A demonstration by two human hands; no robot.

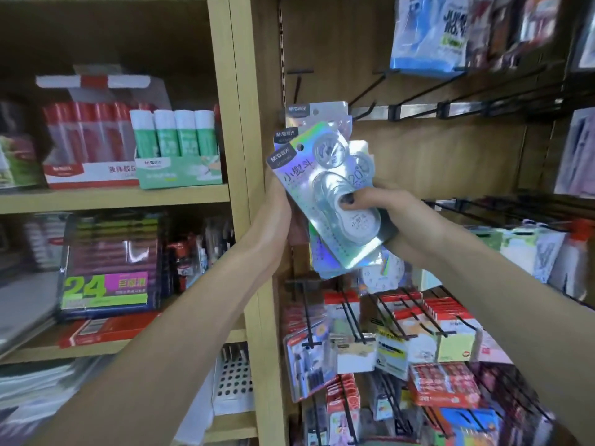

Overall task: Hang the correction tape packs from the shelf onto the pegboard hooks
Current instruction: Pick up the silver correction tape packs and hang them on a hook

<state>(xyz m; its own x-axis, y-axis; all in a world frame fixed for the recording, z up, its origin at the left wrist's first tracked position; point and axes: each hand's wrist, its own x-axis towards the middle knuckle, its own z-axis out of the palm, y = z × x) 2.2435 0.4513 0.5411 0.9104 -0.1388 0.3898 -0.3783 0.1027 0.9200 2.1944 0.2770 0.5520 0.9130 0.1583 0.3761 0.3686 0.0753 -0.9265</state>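
Both forearms reach up and forward, meeting at a fanned stack of correction tape packs (325, 188) held in front of the wooden pegboard panel (450, 149). The right hand (383, 207) comes in from the right, its thumb pressed on the front pack's clear blister while its fingers (391, 241) curl round behind the stack, clamping it. The left hand (283, 214) grips the stack's left edge, its fingers wrapped behind the cards and mostly hidden. The packs tilt, their hang holes up and left of the thumb. Above and right of the fingers, bare black hooks (370, 101) jut from the panel.
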